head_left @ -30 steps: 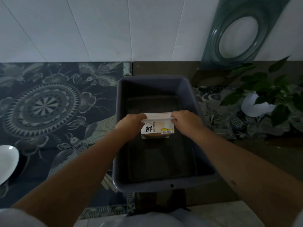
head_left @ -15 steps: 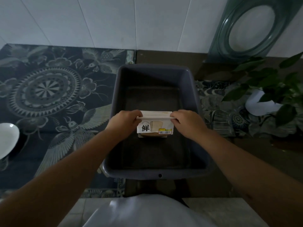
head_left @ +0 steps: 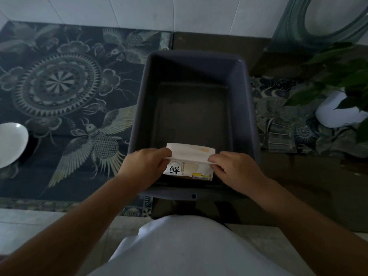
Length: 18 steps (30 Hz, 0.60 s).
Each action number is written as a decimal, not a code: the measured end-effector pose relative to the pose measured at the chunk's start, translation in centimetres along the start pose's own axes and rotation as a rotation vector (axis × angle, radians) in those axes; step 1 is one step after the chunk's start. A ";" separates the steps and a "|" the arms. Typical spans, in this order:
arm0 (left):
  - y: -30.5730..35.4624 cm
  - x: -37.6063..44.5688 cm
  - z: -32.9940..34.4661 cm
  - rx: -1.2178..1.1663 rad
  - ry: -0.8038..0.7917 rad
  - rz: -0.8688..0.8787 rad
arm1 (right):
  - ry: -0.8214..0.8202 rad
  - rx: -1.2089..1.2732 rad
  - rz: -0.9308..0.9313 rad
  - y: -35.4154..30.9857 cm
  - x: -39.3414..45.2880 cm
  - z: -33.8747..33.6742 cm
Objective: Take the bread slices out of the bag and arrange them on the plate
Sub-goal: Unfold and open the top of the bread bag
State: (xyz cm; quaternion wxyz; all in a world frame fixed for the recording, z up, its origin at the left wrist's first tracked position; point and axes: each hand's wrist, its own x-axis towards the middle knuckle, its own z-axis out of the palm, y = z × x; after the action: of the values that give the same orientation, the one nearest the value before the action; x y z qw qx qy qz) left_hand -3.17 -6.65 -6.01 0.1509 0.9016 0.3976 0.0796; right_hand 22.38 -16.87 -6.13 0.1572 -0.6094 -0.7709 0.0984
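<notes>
Head view: both hands grip the bag (head_left: pixel 190 163) low in the frame's center, inside the near end of the grey bin (head_left: pixel 194 108). The left hand (head_left: pixel 146 166) pinches its left top corner, the right hand (head_left: pixel 238 172) its right, fingers pressed on the folded flap. Compared with 1 second ago, the bag sits nearer the bin's front wall and the flap looks lifted, so opening seems underway. No slices are out. The plate (head_left: pixel 12 141) waits at the left edge, well apart.
</notes>
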 end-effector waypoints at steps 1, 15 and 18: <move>0.1 -0.2 0.0 -0.046 -0.022 -0.028 | 0.002 -0.003 -0.006 -0.1 -0.1 0.1; 0.3 1.2 -0.8 -0.478 -0.418 -0.547 | -0.127 0.478 0.648 -2.5 0.0 0.2; 0.5 1.2 -1.0 -0.467 -0.427 -0.530 | -0.271 0.469 0.764 -2.6 0.9 -0.1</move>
State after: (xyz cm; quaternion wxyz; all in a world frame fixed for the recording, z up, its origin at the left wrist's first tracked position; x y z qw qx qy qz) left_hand -2.31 -5.89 -4.89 0.4459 0.7058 0.5468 -0.0630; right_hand 19.88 -16.60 -5.00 0.1410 -0.7792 -0.4619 0.3996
